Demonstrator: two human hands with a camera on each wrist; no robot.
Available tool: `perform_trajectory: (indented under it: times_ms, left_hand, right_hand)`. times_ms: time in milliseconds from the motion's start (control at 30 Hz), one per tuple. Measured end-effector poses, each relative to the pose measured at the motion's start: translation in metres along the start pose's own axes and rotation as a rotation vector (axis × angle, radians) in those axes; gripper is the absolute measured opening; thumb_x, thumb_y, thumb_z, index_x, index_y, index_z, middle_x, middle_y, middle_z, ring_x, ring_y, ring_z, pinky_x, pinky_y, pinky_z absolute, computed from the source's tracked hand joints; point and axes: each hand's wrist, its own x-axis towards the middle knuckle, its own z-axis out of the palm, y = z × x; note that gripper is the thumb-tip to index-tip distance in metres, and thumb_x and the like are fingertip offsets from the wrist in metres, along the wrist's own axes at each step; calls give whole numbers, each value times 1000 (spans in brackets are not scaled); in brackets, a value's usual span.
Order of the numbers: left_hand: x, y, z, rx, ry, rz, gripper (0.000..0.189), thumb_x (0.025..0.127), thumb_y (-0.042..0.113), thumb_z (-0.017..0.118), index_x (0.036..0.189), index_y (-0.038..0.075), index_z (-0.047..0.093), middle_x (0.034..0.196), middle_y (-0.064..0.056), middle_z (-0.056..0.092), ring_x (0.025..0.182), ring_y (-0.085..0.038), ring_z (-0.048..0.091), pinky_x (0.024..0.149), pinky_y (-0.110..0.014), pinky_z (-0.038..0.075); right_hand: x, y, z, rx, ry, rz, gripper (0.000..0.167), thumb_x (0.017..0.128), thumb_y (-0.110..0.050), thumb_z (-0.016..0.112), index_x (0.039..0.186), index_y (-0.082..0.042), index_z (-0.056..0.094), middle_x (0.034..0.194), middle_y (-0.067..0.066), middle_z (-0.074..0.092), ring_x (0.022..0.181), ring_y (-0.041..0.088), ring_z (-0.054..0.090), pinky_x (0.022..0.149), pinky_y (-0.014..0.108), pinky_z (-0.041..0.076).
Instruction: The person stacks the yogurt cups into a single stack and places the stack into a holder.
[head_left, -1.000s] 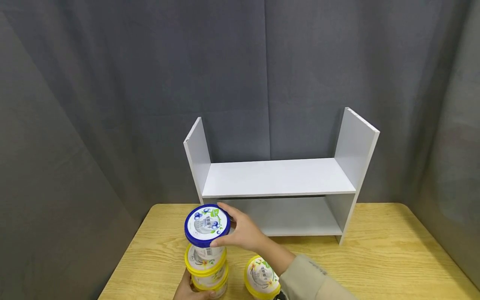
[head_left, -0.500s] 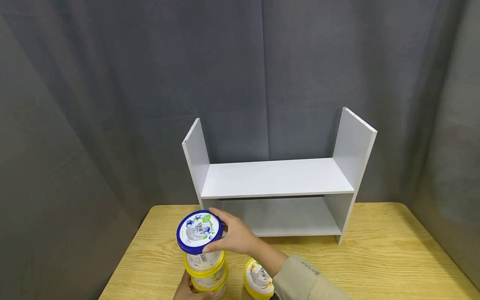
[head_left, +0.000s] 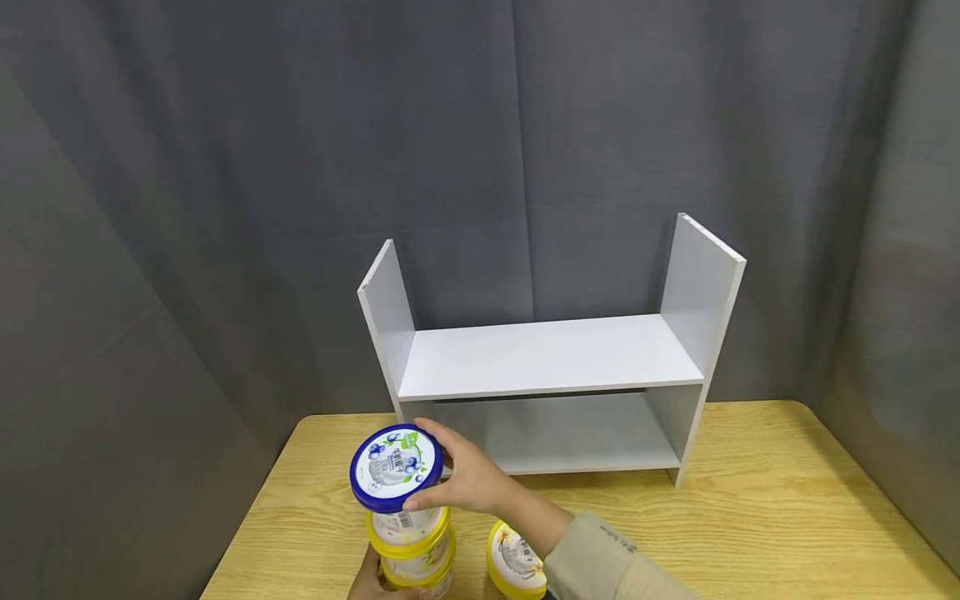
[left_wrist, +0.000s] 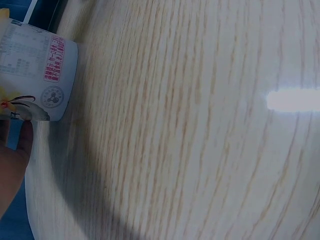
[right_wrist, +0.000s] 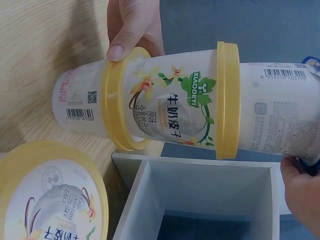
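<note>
A dark grey curtain (head_left: pixel 150 208) fills the left side and runs on behind everything, with the pale wood-grain desk (head_left: pixel 292 500) in front of it. At the lower edge of the head view, the left hand (head_left: pixel 377 581) grips the lower yellow-lidded tub (right_wrist: pixel 97 102) of a stack, fingers and thumb on its sides, the thumb tip by its lid in the right wrist view. On top of that tub stands the upper yellow-lidded tub (right_wrist: pixel 175 100), white, printed with vanilla flowers and green leaves. The blue-lidded tub (head_left: pixel 396 468) forms the top of the stack, its base meeting the yellow lid below and its blueberry-printed lid facing up. From its right side, the right hand (head_left: pixel 468 475) pinches the blue lid, the thumb at the near edge and a finger at the far edge. Farther back and to the right, the white two-tier shelf (head_left: pixel 551 358) stands on the desk between two upright side panels. Nearer, just right of the stack and apart from it, sits a separate yellow-lidded tub (head_left: pixel 517 560), partly covered by the beige sleeve (head_left: pixel 611 558) of the right arm.
</note>
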Motion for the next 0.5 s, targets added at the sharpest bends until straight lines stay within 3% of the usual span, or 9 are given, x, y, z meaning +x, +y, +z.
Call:
perform_trajectory:
  times_ms: [200, 500]
  left_hand:
    - [1, -1, -1, -14, 5, -5, 89, 68, 13, 73, 130, 6, 9, 120, -20, 36, 102, -30, 48, 85, -41, 42]
    - [-1, 1, -1, 14, 19, -12, 89, 67, 16, 73, 130, 7, 11, 122, -20, 35, 103, -30, 47, 85, -40, 42]
  right_hand:
    - [-1, 0, -1, 23, 2, -6, 91, 63, -20, 78, 134, -3, 24, 128, 9, 38, 113, 21, 41, 90, 26, 37]
    - [-6, 1, -7, 17, 8, -46, 90, 65, -21, 76, 134, -1, 23, 131, 12, 34, 118, 21, 35, 98, 30, 28]
